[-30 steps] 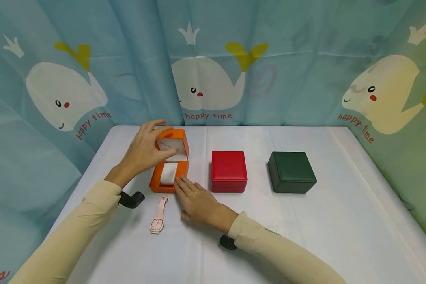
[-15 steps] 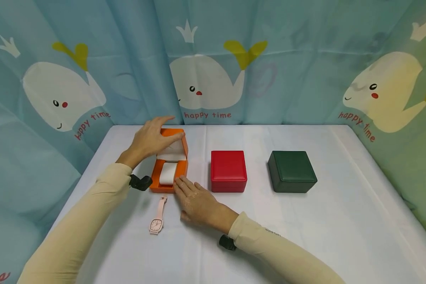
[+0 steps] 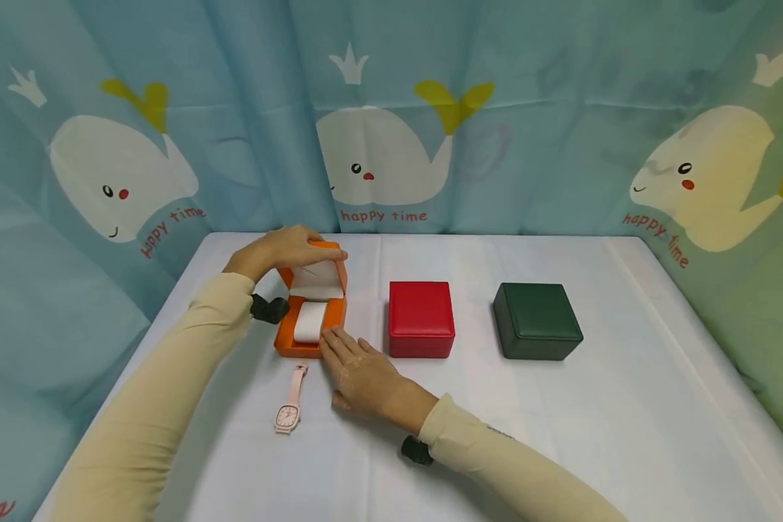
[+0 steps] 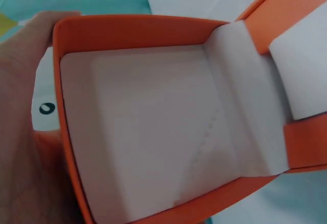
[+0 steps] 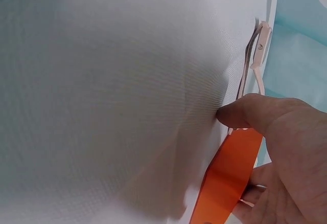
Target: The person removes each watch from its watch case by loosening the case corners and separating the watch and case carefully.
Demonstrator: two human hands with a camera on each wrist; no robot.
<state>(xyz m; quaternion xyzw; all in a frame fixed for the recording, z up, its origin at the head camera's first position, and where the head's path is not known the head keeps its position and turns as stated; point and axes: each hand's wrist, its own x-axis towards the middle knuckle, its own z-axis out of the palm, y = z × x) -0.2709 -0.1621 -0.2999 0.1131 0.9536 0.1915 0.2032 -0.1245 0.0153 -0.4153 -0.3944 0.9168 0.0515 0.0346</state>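
Note:
An orange watch box [image 3: 296, 350] stands on the left of the table with its lid [image 3: 347, 279] raised and a white cushion [image 3: 309, 322] in its base. My left hand [image 3: 283, 249] holds the raised lid from behind, thumb at the lid's right edge. In the left wrist view the pale lining [image 4: 153, 127] inside the lid fills the middle. My right hand [image 3: 365, 373] lies with straight fingers against the box's front right corner; its thumb [image 5: 245, 112] shows in the right wrist view. A pink wristwatch [image 3: 288, 415] lies on the table in front of the box.
A closed red box [image 3: 420, 315] stands to the right of the orange one, and a closed dark green box [image 3: 538, 319] farther right. White cloth [image 3: 646, 406] covers the table. A blue curtain [image 3: 535, 167] with whales hangs behind.
My left hand has moved from beside the lid up and over its top, and now holds it from behind. The right hand stays at the box's corner.

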